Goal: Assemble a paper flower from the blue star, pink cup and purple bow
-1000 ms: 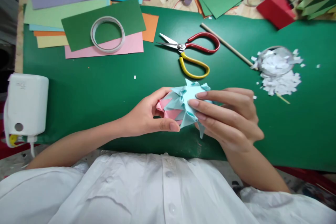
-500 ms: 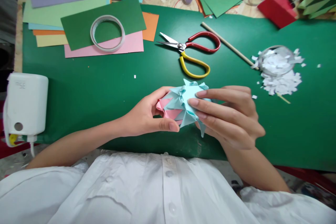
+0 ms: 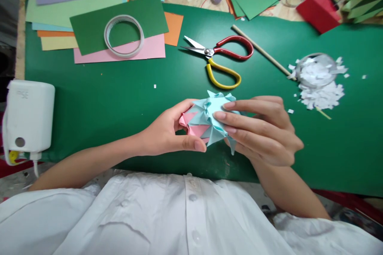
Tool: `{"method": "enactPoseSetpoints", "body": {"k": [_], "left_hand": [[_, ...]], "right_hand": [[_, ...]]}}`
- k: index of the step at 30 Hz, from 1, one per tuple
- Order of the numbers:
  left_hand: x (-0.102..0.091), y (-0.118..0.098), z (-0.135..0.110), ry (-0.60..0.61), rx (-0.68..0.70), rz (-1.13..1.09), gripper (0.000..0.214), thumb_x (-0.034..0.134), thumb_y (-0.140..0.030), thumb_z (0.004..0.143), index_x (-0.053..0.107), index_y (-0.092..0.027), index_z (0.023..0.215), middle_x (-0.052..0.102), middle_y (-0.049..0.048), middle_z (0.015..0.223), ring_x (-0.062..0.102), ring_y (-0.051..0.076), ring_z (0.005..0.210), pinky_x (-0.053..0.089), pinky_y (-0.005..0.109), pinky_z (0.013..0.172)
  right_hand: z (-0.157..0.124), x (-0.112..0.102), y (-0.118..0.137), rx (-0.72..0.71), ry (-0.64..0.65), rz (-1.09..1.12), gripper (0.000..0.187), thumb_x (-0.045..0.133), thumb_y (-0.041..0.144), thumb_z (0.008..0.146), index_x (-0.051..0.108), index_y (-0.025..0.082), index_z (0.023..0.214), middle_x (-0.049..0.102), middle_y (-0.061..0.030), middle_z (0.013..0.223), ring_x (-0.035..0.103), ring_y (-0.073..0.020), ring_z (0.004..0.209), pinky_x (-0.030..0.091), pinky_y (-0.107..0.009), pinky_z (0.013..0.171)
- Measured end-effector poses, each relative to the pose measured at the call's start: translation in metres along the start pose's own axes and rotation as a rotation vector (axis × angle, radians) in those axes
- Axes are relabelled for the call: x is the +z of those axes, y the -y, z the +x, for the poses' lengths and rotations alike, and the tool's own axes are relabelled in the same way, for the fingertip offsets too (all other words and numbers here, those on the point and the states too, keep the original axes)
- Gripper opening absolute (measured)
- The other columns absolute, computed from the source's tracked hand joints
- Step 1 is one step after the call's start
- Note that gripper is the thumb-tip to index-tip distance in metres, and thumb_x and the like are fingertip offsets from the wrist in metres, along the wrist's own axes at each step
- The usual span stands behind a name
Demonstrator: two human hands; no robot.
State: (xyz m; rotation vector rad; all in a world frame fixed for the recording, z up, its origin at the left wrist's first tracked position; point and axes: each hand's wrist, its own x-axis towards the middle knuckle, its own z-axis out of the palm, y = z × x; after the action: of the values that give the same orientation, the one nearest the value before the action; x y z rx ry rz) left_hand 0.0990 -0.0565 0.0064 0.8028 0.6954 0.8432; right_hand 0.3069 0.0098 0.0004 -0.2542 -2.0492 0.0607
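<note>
Near the front edge of the green table [image 3: 119, 99], both hands hold a folded paper flower [image 3: 216, 107] with pointed light-blue petals and pink paper at its left side. My left hand [image 3: 172, 129] is closed around the pink side, thumb in front. The fingertips of my right hand [image 3: 263, 129] press on the flat light-blue centre, and its thumb is mostly hidden below. Beyond the flower lie scissors [image 3: 208, 52] with one red and one yellow handle, blades parted.
A tape roll [image 3: 141, 42] rests on coloured paper sheets [image 3: 89, 34] at the back left. A white power bank [image 3: 31, 117] is at the left. To the right are a wooden stick [image 3: 260, 50], white paper scraps [image 3: 321, 95] around a round clear container, and a red folded paper [image 3: 318, 10].
The view has shifted very slightly. Both hands keep the same hold on the paper flower, and nothing on the table has been moved.
</note>
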Motion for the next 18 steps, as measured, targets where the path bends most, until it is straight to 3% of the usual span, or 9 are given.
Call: {"method": "enactPoseSetpoints", "body": {"k": [13,18], "left_hand": [[0.0034,-0.0066,0.0006,0.000,-0.015,0.040,0.063,0.083,-0.054,0.072,0.056,-0.020,0.117,0.063,0.0028,0.101,0.059,0.011,0.076,0.049,0.023,0.071],[0.0041,-0.0046,-0.0008,0.007,0.020,0.031,0.057,0.078,-0.055,0.078,0.055,-0.020,0.117,0.063,0.0041,0.106,0.060,0.010,0.077,0.050,0.022,0.070]], "right_hand": [[0.0002,0.0038,-0.0037,0.014,0.003,-0.001,0.016,0.067,0.024,0.090,0.058,0.025,0.076,0.080,0.0030,0.092,0.076,-0.0185,0.086,0.056,-0.032,0.054],[0.0017,0.0045,-0.0046,0.020,0.007,-0.005,0.016,0.065,0.026,0.092,0.058,0.026,0.077,0.080,0.0046,0.086,0.076,-0.0175,0.081,0.055,-0.030,0.052]]}}
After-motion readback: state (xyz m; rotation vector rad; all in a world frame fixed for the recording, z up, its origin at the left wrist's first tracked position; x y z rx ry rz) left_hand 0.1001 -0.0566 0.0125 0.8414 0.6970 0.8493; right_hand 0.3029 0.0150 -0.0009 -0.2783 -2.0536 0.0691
